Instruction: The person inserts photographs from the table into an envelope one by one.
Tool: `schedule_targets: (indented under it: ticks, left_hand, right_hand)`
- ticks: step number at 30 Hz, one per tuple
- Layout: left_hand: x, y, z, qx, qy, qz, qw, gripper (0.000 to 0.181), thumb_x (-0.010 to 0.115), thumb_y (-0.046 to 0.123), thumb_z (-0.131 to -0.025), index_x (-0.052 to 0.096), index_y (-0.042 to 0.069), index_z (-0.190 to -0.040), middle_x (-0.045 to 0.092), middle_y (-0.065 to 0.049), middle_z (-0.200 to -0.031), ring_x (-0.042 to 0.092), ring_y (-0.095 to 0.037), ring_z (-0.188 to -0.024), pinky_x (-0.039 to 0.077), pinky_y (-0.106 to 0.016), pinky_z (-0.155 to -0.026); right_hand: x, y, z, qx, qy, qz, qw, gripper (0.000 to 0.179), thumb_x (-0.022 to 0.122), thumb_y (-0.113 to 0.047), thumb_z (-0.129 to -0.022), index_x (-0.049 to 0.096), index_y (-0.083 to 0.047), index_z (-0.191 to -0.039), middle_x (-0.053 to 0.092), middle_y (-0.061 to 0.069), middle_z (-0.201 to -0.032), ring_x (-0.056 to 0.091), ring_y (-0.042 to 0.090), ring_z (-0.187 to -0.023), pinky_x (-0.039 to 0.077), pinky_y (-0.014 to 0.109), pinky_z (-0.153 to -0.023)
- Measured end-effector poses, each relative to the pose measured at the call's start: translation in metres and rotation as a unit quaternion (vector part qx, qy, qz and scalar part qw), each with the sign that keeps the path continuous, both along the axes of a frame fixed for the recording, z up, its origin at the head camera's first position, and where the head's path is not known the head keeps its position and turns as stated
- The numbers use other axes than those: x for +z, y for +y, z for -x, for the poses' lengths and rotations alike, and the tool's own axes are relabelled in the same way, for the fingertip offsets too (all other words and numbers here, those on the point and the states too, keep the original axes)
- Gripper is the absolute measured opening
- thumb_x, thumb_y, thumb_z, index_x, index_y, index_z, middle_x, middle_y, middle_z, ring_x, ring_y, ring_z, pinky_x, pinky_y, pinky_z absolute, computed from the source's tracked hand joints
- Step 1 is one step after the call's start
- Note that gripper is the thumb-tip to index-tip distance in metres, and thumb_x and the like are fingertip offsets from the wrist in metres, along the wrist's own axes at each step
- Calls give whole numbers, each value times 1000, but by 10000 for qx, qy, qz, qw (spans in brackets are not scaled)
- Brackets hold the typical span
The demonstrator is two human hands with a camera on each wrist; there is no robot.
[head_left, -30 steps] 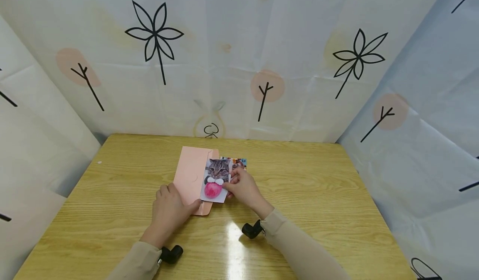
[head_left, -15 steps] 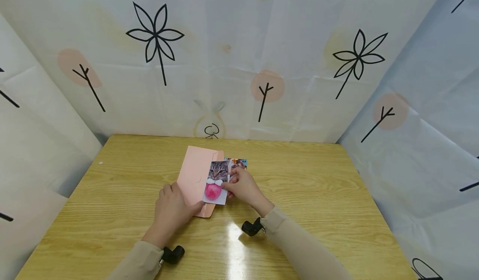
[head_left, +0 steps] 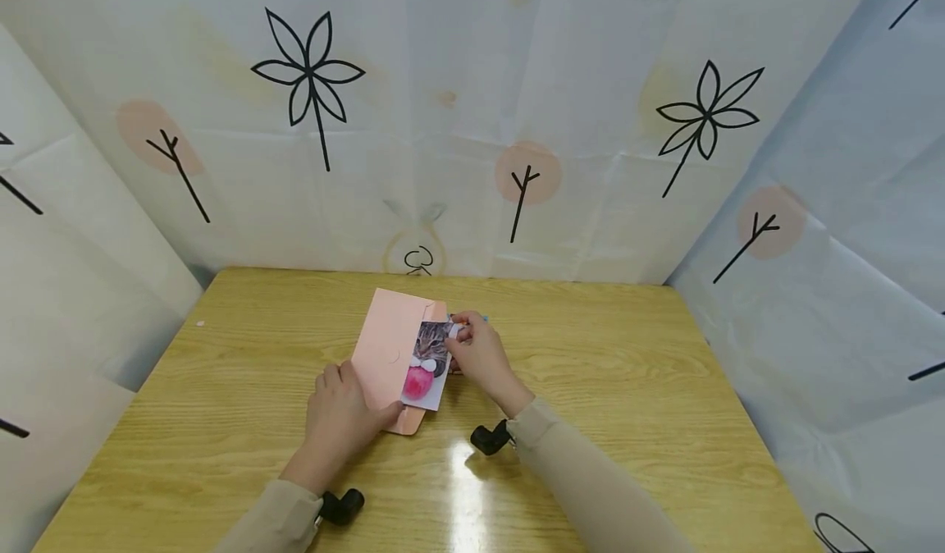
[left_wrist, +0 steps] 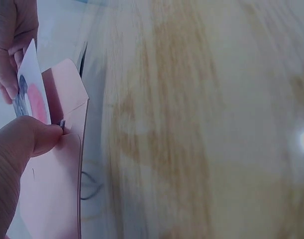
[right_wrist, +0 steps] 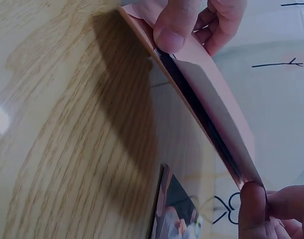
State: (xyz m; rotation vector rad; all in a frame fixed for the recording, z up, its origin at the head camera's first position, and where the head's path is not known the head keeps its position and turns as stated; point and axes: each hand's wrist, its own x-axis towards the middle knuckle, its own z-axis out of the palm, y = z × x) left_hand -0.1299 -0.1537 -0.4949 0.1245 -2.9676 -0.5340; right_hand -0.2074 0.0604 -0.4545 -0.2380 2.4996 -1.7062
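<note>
My left hand grips a pink envelope, its thumb over the lower end of the opening. A cat photo card with a pink ball stands at the opening, its left part overlapped by the envelope. My right hand pinches this card near its upper right corner. In the right wrist view, the gap of the envelope shows something dark inside, and the left thumb presses at one end. On the table behind the right hand lies a stack of printed cards, mostly hidden in the head view.
The wooden table is lit by a bright reflection near its front. A tiny pale scrap lies at the left. Patterned cloth hangs behind and on both sides. Black wrist cameras stick out from both cuffs.
The envelope has shifted a little right and turned slightly, so less of the cat card shows. The right hand has moved up along the card's edge, covering more of the stack.
</note>
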Motion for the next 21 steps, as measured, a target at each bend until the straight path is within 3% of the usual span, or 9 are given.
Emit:
schedule_targets:
  ticks: [5,11,16,21]
  left_hand:
    - [2,1,-2,-45,52,-11,10000,105,77,62,-64,41,-19,-121,44,-29,-104,46,-41,-95,45,-54,-76]
    - [3,2,-5,-72,179,-76,9998,105,77,63,-64,43,-19,-120,44,-28,-102,46,-41,-94,44,-53,-75]
    - [2,2,-6,-90,269,-124,9995,104,77,63,-63,44,-18,-120,45,-28,-103,46,-41,-94,43,-53,-75]
    - [2,2,-8,-125,386,-131,9991,103,77,63,-63,44,-17,-118,46,-28,-102,47,-42,-92,43,-53,-74]
  right_hand:
    - [-3,-4,0,-34,-110,-4,9999,37,63,-2,-91,52,0,-126,58,15,-88,63,43,-69,55,46,-60]
    - [-6,-10,3,-156,-362,69,9992,36,67,0,-88,54,0,-121,54,12,-85,63,36,-60,55,47,-59]
    - [-12,-17,6,-176,-564,85,9982,36,69,-3,-88,52,-5,-118,52,10,-84,63,26,-54,56,39,-56]
    - [-17,-22,7,-81,-556,111,9984,34,68,-5,-89,52,-7,-119,52,8,-82,65,25,-56,55,32,-54]
